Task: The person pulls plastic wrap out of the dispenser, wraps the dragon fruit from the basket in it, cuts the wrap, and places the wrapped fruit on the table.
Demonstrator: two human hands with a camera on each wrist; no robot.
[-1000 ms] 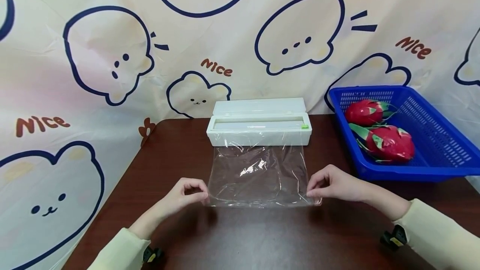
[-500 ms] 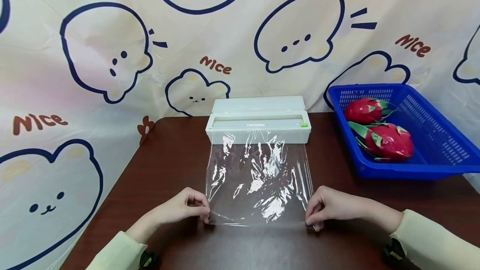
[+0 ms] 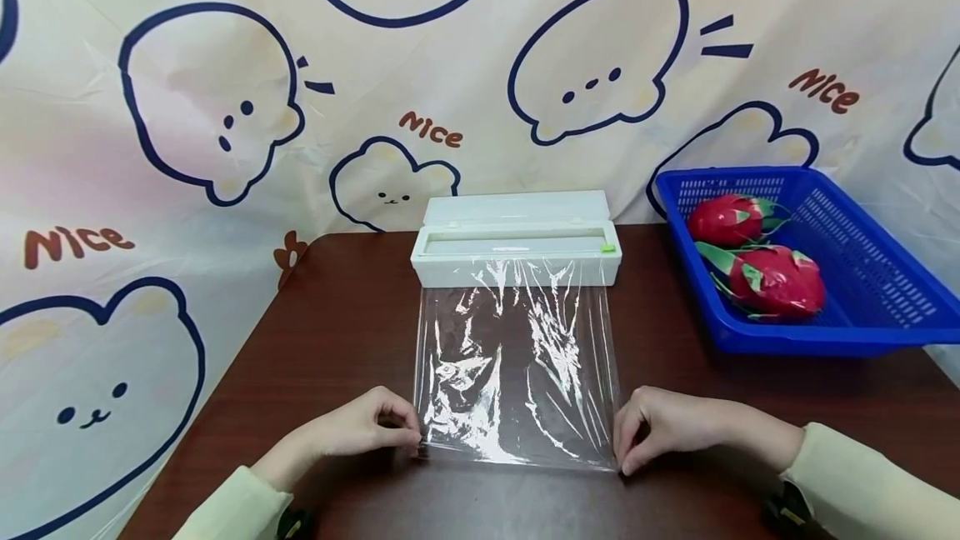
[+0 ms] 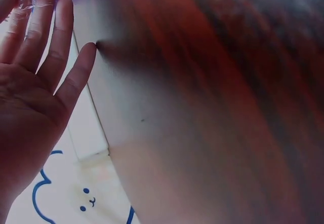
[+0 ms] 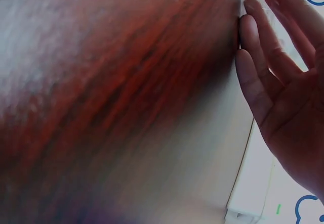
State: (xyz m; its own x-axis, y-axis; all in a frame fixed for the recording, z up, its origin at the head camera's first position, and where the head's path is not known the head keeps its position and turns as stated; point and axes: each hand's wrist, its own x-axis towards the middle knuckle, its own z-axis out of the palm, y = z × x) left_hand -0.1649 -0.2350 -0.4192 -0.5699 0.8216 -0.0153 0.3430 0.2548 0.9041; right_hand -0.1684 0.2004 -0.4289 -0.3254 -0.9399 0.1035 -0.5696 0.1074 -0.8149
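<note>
A sheet of clear plastic wrap (image 3: 517, 373) stretches forward from a white dispenser box (image 3: 517, 273), whose lid stands raised behind it. At the sheet's near left corner my left hand (image 3: 360, 423) pinches the film between thumb and fingers. The near right corner is pinched by my right hand (image 3: 667, 427), low over the table. In the left wrist view, crinkled film shows by the fingertips of the left hand (image 4: 38, 82). The right hand (image 5: 288, 82) appears in the right wrist view, its lower fingers close to the tabletop and a bit of film near its upper fingertips.
A blue plastic basket (image 3: 870, 273) stands at the right with two red dragon fruits (image 3: 783, 282) in it. A bright green slider (image 3: 608, 248) sits at the box's right end. Behind the brown table (image 3: 345, 323) hangs a cartoon-printed cloth (image 3: 480, 65).
Both hands have moved toward the person and down, drawing a longer stretch of plastic wrap out of the box. The film now lies lower, near the tabletop. Box and basket have stayed put.
</note>
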